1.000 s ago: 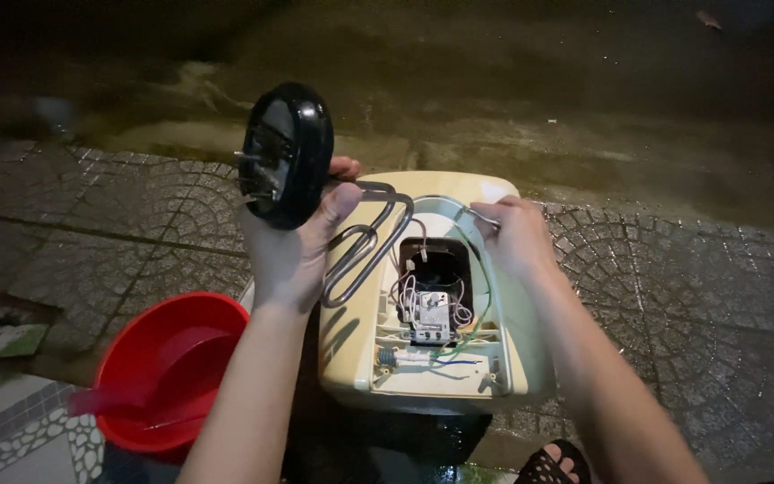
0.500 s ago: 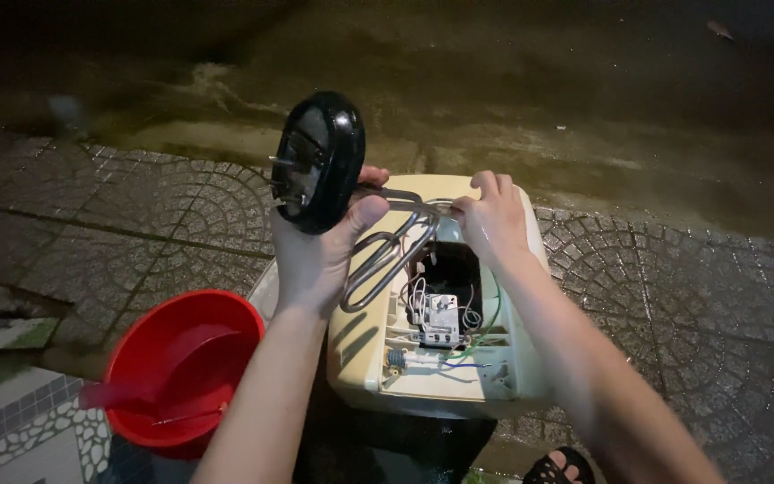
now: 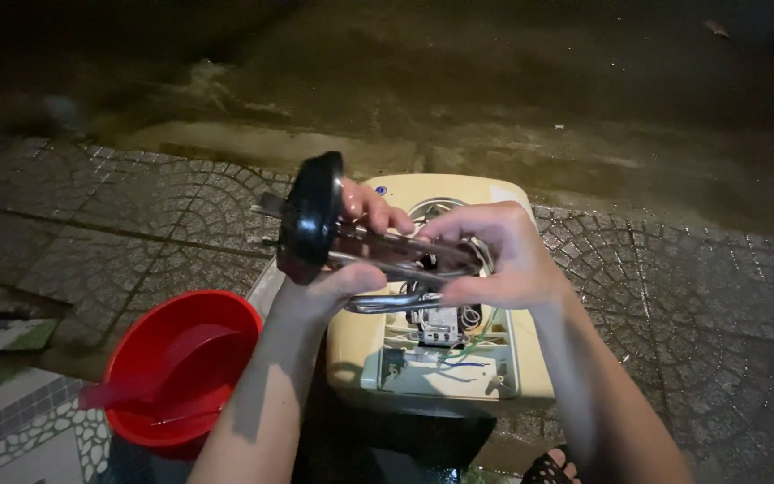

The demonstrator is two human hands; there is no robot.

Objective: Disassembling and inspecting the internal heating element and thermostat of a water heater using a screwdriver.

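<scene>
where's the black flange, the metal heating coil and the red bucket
black flange [image 3: 309, 215], head view, on its dark round rim
metal heating coil [image 3: 387, 260], head view, on a straight tube
red bucket [image 3: 136, 354], head view, on its left wall

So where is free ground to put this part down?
Bare paving lies right of the cream heater casing, and more lies left of it, above the red bucket. The casing's open bay of wires is crowded, under both hands.
</scene>
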